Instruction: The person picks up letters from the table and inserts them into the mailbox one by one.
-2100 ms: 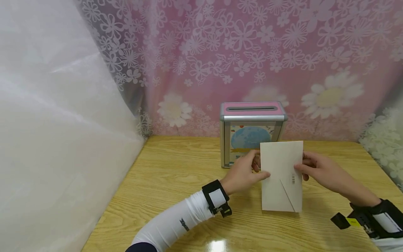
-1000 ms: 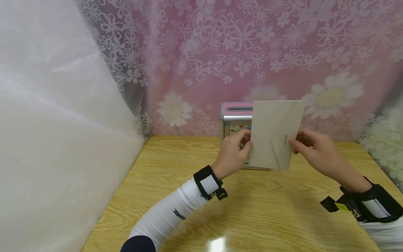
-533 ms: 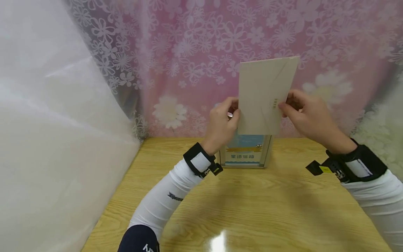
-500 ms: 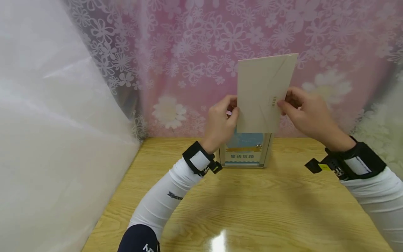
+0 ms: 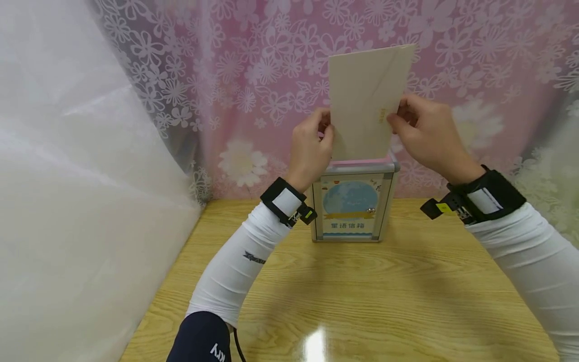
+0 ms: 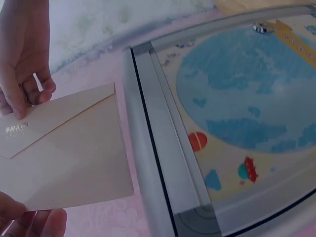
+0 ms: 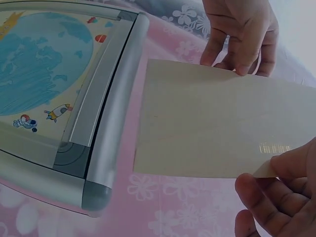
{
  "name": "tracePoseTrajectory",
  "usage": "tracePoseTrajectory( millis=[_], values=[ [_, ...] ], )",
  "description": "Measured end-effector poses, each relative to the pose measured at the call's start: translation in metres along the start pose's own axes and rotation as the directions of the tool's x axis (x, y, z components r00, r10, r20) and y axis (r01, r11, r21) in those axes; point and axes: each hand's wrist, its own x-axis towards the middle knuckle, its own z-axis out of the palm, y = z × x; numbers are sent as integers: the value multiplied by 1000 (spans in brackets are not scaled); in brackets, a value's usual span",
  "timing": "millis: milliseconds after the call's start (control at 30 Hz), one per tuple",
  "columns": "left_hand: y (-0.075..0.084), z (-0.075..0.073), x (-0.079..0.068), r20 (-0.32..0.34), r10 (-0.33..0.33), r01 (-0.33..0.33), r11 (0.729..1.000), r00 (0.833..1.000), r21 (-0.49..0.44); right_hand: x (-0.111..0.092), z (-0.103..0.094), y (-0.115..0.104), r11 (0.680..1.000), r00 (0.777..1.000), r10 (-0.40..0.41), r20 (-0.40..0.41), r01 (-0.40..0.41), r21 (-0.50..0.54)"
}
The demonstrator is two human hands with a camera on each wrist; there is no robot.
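A cream envelope (image 5: 366, 100) with small gold print stands upright between both hands. My left hand (image 5: 312, 143) pinches its left edge, thumb in front. On the other edge my right hand (image 5: 425, 130) pinches beside the gold print. Just below the envelope's lower edge is the pink top of a silver-framed letter box (image 5: 350, 206), whose slot is hidden behind the paper in the head view. Both wrist views show the envelope's lower edge close to the box's metal rim (image 7: 106, 123). A blue round picture decorates the box front (image 6: 237, 94).
The box stands toward the back of a wood-grain table (image 5: 353, 286). Behind it hangs a pink flowered curtain (image 5: 271, 70). A white sheet (image 5: 90, 176) slopes down along the left side, and pale flowered cloth (image 5: 556, 181) lies at the right.
Both hands have lifted the envelope from in front of the box, up and slightly left, to above its top. The box front, partly covered before, now shows fully. The grip stays the same.
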Motion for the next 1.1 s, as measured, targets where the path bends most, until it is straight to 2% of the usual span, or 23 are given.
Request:
tracePoseTrajectory(
  millis=[167,367,667,900,1100],
  values=[
    [-9,1,5,-2,-29,29,1000,1000,10,6,11,5,1000,1000,10,-26,-10,15],
    [-18,4,4,7,-71,71,997,997,35,10,23,11,999,1000,27,-11,-26,38],
    [-33,14,-6,98,-190,176,975,977,134,8,31,23,997,997,70,39,-71,24],
    [-39,17,-16,145,-228,199,962,963,189,18,28,22,997,997,68,-39,-67,43],
    [-41,19,-22,200,-245,194,951,949,242,24,26,20,1000,995,11,-95,-9,15]
  ],
)
